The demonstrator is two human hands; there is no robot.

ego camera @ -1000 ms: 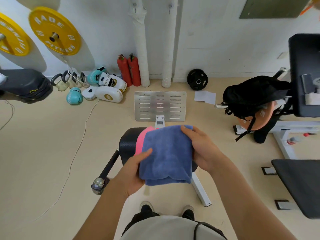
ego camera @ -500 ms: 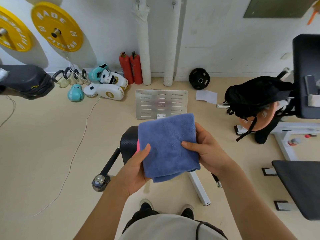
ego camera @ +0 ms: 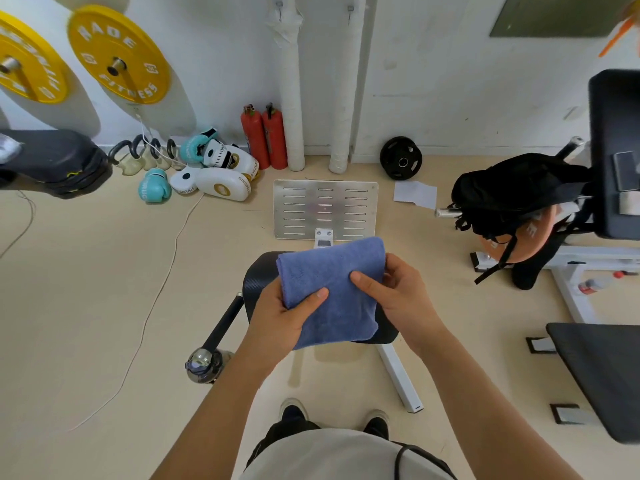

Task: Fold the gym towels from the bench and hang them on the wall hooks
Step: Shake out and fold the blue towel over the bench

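A folded blue towel (ego camera: 332,289) is held in the air above the black bench pad (ego camera: 258,275). My left hand (ego camera: 280,317) grips its left lower edge, thumb on top. My right hand (ego camera: 398,296) grips its right side, thumb pressed onto the cloth. The pink towel seen before is hidden behind the blue one. Two small metal hooks (ego camera: 279,8) sit high on the white wall above the wrapped pipes.
A slotted metal plate (ego camera: 325,209) lies beyond the bench. Red extinguishers (ego camera: 265,136), boxing gloves (ego camera: 207,168) and kettlebells line the wall. A black bag (ego camera: 512,195) hangs on a machine at right. Another bench pad (ego camera: 602,372) is at right; a shaker bottle (ego camera: 202,365) stands by my feet.
The towel was folded over once more and lifted slightly; both hands shifted their grip toward its middle. The pink towel went out of sight behind it.
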